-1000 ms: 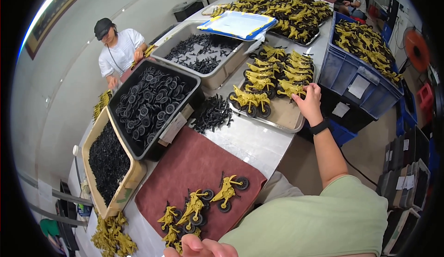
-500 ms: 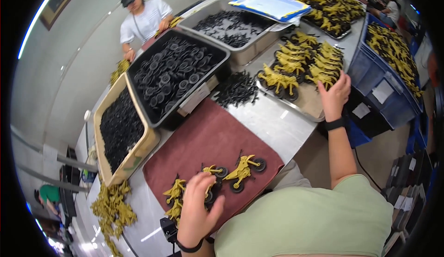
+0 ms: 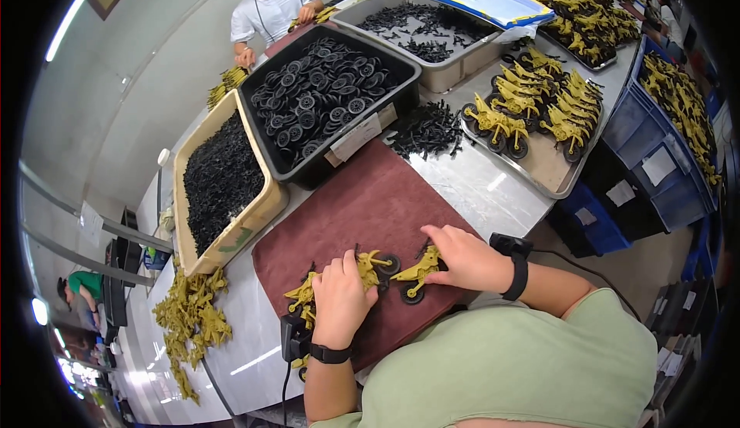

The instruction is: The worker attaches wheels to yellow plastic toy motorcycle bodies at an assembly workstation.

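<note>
On the maroon cloth mat (image 3: 362, 189) lie several yellow toy motorcycles with black wheels. My left hand (image 3: 343, 295) is closed over one toy motorcycle (image 3: 371, 263), its front wheel showing beyond my fingers. More yellow toys (image 3: 303, 295) lie under and beside that hand, partly covered by it. My right hand (image 3: 469, 260) pinches another toy motorcycle (image 3: 421, 271) by its rear end, between thumb and fingers. That rear end is hidden by the hand.
Beyond the mat stand a black bin of wheels (image 3: 405, 104), a cream tub of small black parts (image 3: 202, 262) and a grey tub (image 3: 443, 77). A metal tray (image 3: 556, 189) holds rows of toy motorcycles. Yellow parts (image 3: 189, 320) pile at left. A person (image 3: 270, 16) works across the table.
My right hand has left the metal tray, come back to the mat and taken hold of the rightmost toy motorcycle. My left hand has closed on its toy. The view has shifted slightly.
</note>
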Available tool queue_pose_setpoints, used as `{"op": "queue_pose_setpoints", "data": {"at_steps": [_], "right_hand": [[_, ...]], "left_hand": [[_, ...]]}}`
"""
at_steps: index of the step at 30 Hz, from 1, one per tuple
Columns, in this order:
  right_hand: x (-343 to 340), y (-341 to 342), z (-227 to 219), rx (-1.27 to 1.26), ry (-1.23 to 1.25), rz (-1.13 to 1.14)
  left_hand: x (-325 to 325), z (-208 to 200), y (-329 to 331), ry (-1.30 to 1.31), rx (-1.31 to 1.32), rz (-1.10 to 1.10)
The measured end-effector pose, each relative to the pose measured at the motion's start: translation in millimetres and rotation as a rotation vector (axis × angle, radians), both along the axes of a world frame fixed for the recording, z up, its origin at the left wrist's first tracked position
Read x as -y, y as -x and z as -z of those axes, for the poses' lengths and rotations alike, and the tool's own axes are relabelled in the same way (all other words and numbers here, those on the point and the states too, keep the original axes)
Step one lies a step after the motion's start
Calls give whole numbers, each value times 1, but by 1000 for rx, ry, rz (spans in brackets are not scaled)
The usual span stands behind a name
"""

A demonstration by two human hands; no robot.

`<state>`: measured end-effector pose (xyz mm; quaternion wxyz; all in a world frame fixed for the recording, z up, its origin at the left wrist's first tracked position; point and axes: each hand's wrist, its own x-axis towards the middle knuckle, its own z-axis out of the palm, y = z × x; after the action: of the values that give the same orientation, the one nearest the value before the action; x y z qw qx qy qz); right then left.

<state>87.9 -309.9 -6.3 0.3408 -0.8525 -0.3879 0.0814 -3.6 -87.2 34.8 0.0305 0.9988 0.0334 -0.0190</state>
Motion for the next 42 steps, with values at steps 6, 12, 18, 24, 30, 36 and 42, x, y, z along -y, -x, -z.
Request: {"op": "queue_pose_setpoints", "data": {"at_steps": [6,12,18,24,30,36,42], "right_hand": [[25,-26,7,-238,-193,135],[32,-40,-2,-764,-348,172],[43,-30,-6,-765,-443,43],[83,-34,-25,-279,-360,303],[143,-68,-15,231,-544,979],[155,-92,24,355,-407,1086],[151,-100,28,574,35,1273]], "left_hand": [[5,-2,-2,144,209,-26],[45,-16,-26,387,406,394],[75,18,-50,528,260,469],[90,-4,-50,483,326,457],[82,-9,-47,501,387,382],[82,-12,-45,482,414,438],[77,-10,-40,473,421,426]]}}
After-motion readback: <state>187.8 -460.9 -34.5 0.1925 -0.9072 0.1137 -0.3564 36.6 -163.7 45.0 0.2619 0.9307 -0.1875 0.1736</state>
